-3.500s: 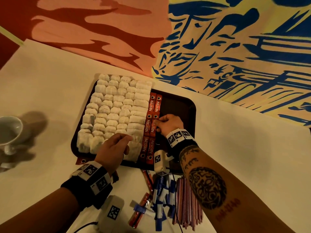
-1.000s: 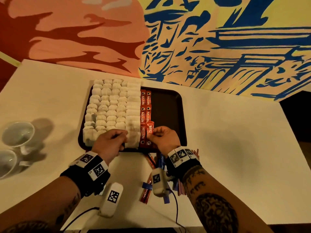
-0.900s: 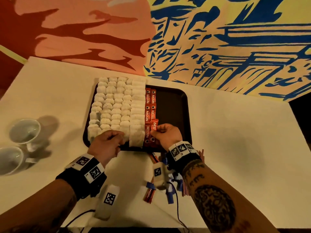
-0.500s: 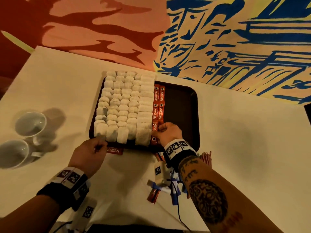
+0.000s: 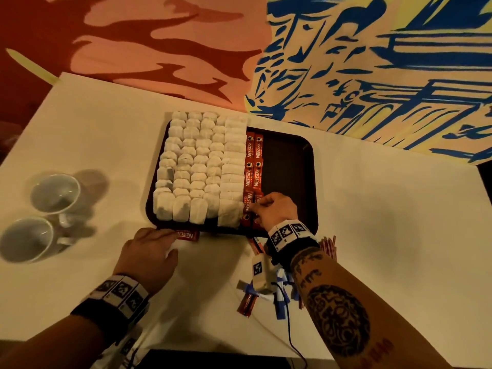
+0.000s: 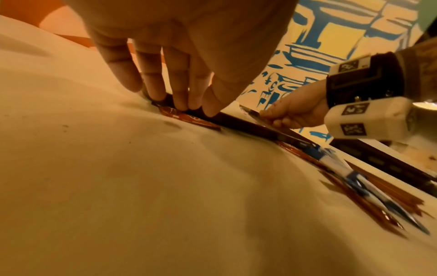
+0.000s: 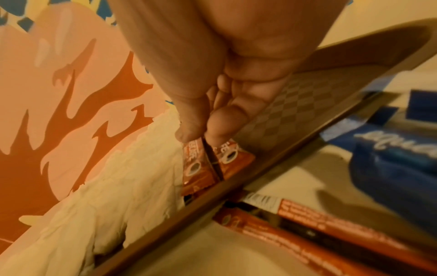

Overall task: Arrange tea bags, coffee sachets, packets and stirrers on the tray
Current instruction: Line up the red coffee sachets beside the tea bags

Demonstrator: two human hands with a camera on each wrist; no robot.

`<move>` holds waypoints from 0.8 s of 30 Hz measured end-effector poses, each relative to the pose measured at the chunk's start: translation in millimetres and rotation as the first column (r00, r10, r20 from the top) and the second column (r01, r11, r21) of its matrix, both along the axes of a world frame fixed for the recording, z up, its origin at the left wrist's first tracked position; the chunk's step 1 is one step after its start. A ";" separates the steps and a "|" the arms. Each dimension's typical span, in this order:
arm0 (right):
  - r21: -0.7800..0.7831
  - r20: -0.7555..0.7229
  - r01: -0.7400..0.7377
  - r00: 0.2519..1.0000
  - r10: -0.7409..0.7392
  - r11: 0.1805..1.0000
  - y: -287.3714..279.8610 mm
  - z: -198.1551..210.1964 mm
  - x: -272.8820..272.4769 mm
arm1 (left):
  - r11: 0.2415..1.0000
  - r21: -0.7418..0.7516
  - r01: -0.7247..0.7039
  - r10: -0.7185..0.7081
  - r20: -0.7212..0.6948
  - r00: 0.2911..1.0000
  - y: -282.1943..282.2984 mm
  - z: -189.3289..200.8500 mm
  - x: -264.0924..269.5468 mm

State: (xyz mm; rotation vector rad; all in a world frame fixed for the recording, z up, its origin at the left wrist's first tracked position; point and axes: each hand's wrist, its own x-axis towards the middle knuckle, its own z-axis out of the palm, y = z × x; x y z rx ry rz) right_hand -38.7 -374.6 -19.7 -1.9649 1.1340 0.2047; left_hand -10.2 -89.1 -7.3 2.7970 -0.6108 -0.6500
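So the dark tray (image 5: 290, 166) sits on the white tablecloth (image 5: 372, 222), and everything here is placed off that tray. Its left part is packed with rows of white tea bags (image 5: 197, 166), and right beside them, toward the middle, run two columns of red coffee sachets (image 5: 254, 161). The right part of the tray is bare checkered surface. The right hand (image 5: 274, 210) is at the near end of those columns, thumb and fingertips pressed on the nearest two sachets; the wrist view shows them pinned flat against the tray floor rather than lifted. The left hand (image 5: 149, 251) is just outside the near rim, fingers fairly straight, tips pressing on a stray sachet (image 5: 187, 235) that lies on the cloth right against the rim. Below the near right corner there's a loose pile of blue packets (image 5: 281, 296), more red sachets and a bunch of reddish stirrers (image 5: 327, 245). Two white cups (image 5: 40, 217) sit well off to the left of the tray.
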 end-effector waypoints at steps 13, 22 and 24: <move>-0.168 0.012 0.007 1.000 -0.005 0.986 -13.4 13.3 -65.2 | 0.928 0.110 0.355 -0.349 -0.072 0.934 -28.4 -15.1 -27.1; -0.085 0.058 0.006 0.998 -0.001 0.996 -30.3 3.4 -89.5 | 0.883 -0.068 0.464 -0.468 -0.073 0.881 -102.5 1.0 -50.5; -0.069 0.062 0.004 0.998 0.001 0.998 -32.1 3.0 -89.2 | 0.866 -0.079 0.495 -0.500 -0.076 0.863 -116.6 -0.3 -52.4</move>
